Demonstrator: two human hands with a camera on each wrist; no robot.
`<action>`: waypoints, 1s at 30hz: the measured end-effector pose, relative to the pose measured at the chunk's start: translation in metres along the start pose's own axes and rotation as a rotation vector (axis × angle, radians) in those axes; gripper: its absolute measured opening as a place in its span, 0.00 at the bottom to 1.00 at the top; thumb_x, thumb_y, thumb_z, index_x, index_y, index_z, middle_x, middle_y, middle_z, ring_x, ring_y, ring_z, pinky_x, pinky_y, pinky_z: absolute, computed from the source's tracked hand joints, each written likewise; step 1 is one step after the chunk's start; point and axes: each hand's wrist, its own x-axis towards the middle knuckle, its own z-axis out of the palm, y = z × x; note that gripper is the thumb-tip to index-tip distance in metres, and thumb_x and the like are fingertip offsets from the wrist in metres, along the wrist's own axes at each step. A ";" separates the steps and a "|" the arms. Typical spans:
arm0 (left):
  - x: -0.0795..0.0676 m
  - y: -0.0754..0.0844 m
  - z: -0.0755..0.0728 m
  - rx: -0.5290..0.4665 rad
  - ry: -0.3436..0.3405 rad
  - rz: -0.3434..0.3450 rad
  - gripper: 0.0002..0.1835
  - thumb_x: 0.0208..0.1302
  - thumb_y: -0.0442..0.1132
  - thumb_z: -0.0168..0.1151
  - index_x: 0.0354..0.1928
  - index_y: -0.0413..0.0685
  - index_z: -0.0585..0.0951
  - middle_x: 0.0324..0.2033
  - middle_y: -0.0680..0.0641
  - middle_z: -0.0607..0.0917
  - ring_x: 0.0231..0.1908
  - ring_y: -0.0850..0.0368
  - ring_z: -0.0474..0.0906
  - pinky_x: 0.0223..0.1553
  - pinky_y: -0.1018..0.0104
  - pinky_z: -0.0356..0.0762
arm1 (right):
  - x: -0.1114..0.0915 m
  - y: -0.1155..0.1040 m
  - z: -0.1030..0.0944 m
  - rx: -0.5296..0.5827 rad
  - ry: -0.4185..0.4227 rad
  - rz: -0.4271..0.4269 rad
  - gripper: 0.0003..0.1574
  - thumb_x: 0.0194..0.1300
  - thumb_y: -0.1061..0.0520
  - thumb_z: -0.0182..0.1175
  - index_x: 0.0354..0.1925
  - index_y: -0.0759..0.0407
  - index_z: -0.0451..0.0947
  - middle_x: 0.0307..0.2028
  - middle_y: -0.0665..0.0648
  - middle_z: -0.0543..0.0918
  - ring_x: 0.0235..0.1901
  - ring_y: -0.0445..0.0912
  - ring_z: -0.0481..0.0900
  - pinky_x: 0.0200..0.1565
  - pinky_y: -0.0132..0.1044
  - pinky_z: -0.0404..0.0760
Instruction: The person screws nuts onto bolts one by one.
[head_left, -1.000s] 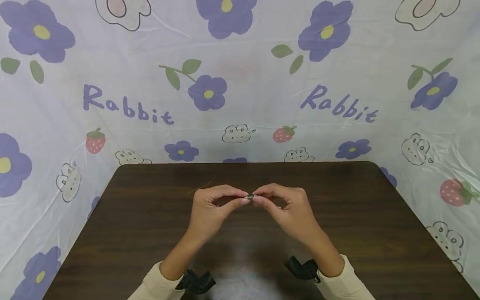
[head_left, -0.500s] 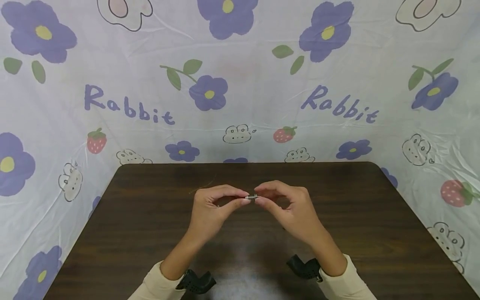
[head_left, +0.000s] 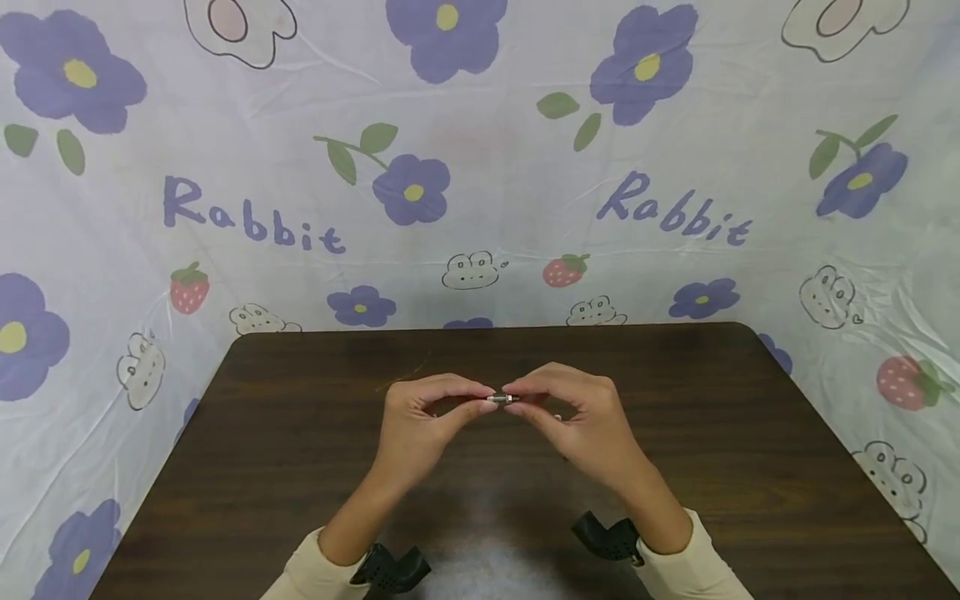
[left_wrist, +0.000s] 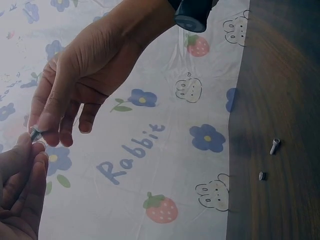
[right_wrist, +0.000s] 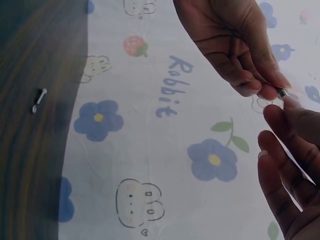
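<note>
A small metal bolt [head_left: 497, 398] with a threaded shank is held level between both hands over the table. My left hand [head_left: 420, 423] pinches its left end between thumb and forefinger. A small nut [head_left: 509, 398] sits around the bolt towards its right end, and the thumb and forefinger of my right hand [head_left: 581, 421] pinch there. In the left wrist view, threads show on the bolt [left_wrist: 35, 133] between the fingertips. Much of both ends is covered by fingers. The right wrist view shows the other fingers of the right hand [right_wrist: 295, 155] loosely bent.
A dark wooden table [head_left: 300, 500] lies beneath the hands. On it in the left wrist view are another bolt [left_wrist: 275, 145] and a loose nut [left_wrist: 262, 176]. The right wrist view also shows a bolt [right_wrist: 40, 97]. A printed cloth [head_left: 480, 200] hangs around the table.
The right fingertips parted a little at the bolt's right end, then came back together on it. More of the bolt shows than a second ago. The left hand has stayed nearly still.
</note>
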 end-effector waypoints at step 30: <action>0.001 0.001 -0.001 0.027 0.014 0.045 0.07 0.56 0.26 0.75 0.37 0.40 0.90 0.33 0.47 0.90 0.35 0.53 0.88 0.36 0.59 0.87 | -0.005 0.000 0.008 0.050 -0.043 0.129 0.19 0.77 0.49 0.56 0.57 0.59 0.80 0.39 0.53 0.88 0.34 0.43 0.86 0.36 0.35 0.86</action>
